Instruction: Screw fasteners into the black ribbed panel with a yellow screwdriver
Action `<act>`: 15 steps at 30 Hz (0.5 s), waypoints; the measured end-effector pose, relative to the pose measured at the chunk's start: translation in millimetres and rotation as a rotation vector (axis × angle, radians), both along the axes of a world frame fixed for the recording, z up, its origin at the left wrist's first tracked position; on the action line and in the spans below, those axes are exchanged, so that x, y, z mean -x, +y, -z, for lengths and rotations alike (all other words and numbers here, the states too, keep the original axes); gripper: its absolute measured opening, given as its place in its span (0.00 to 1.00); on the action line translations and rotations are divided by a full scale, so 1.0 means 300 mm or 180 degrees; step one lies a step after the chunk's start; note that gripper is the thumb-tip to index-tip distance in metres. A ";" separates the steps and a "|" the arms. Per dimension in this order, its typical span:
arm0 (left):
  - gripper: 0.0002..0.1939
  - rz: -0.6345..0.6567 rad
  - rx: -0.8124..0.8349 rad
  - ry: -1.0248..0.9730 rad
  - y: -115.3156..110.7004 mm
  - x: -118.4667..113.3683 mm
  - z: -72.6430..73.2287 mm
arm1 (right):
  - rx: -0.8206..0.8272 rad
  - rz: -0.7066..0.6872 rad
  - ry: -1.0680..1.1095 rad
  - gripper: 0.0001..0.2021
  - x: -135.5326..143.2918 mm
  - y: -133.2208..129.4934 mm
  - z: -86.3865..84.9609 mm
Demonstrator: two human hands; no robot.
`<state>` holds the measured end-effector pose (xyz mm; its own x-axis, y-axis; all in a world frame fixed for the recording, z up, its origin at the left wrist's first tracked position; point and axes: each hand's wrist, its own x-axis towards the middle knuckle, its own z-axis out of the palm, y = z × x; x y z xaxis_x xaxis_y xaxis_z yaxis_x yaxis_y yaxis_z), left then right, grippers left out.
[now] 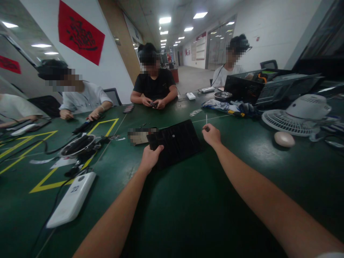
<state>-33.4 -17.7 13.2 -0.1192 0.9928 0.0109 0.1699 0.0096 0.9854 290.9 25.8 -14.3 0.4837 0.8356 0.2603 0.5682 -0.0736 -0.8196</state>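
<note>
A black folder-like case (178, 141) lies tilted over the green table, with a small round light spot on its face. My left hand (152, 157) grips its left edge, the thumb on top. To the right of the case, my right hand (211, 134) is closed around a thin, pale, upright stick-like tool (206, 120). The tool's lower part is hidden in the fingers. Just behind my left hand sits a beige item (138, 137), partly blurred out.
A white power bank (72, 200) and a metal bowl with cables (77, 146) are at left. A white fan (295, 114), a computer mouse (284, 139), cloth gloves (233, 106) and an opened computer case (244, 89) are at right. Several people sit around the green table (188, 215).
</note>
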 end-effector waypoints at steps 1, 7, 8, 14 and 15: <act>0.22 0.0001 0.0005 -0.0008 -0.002 -0.003 -0.004 | 0.0012 -0.0015 -0.0039 0.07 0.001 0.000 -0.001; 0.21 -0.0040 0.0019 0.0031 -0.012 -0.013 -0.021 | 0.0082 -0.0095 -0.0195 0.09 -0.001 0.000 0.000; 0.22 -0.0035 0.0031 0.0010 -0.013 -0.014 -0.021 | 0.0098 -0.0108 -0.0212 0.10 -0.002 0.000 0.000; 0.22 -0.0087 0.0016 -0.0003 -0.015 -0.017 -0.023 | 0.0151 -0.0168 -0.0279 0.11 -0.004 0.001 0.002; 0.22 -0.0097 0.0022 0.0007 -0.015 -0.017 -0.023 | 0.0155 -0.0174 -0.0283 0.11 -0.004 0.002 0.002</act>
<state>-28.2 -22.2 20.2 -0.1495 0.9888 0.0043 0.1717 0.0217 0.9849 292.2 26.3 -14.8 0.4138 0.8729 0.2585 0.6427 -0.0791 -0.7620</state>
